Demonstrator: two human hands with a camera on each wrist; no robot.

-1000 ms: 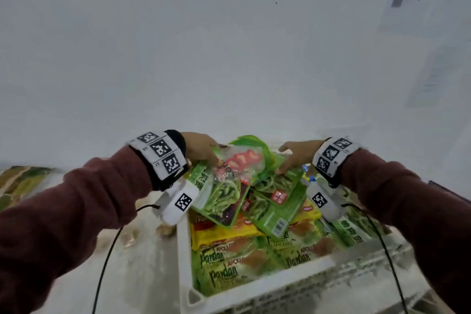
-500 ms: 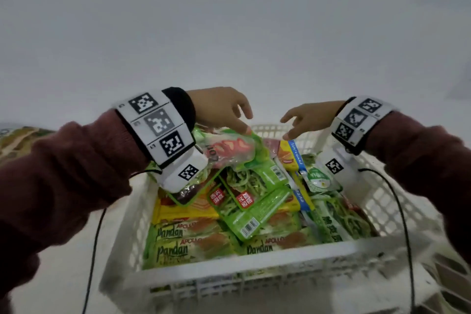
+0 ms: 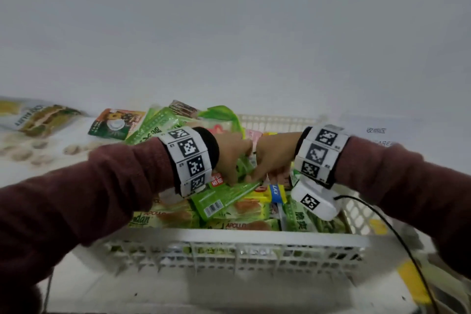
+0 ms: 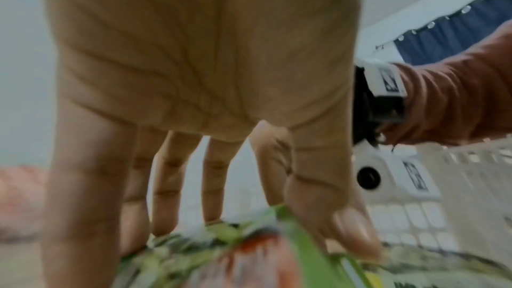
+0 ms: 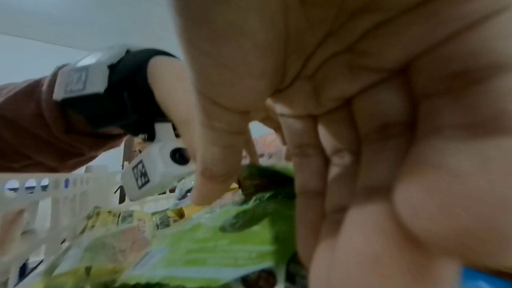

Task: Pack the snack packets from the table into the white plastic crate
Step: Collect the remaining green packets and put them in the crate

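The white plastic crate (image 3: 229, 236) stands in front of me, heaped with green, yellow and orange snack packets. Both hands are down inside it, close together at the middle. My left hand (image 3: 233, 160) points its straight fingers (image 4: 172, 183) down onto a green packet (image 4: 221, 255), thumb at the packet's edge. My right hand (image 3: 274, 158) also reaches down with straight fingers, the index tip (image 5: 210, 189) pressing a green packet (image 5: 207, 238). A green packet with a barcode (image 3: 221, 196) lies just below both hands. Neither hand plainly grips anything.
On the table to the left lie an orange and green packet (image 3: 114, 123) and a pale packet (image 3: 43, 116). More green packets (image 3: 158, 122) pile up by the crate's far left corner. The crate's latticed wall (image 5: 33, 192) rises close by. A cable (image 3: 397, 234) trails from my right wrist.
Half a second ago both hands hovered open above the crate, apart from each other. They have since dropped onto the packets and come together at the middle.
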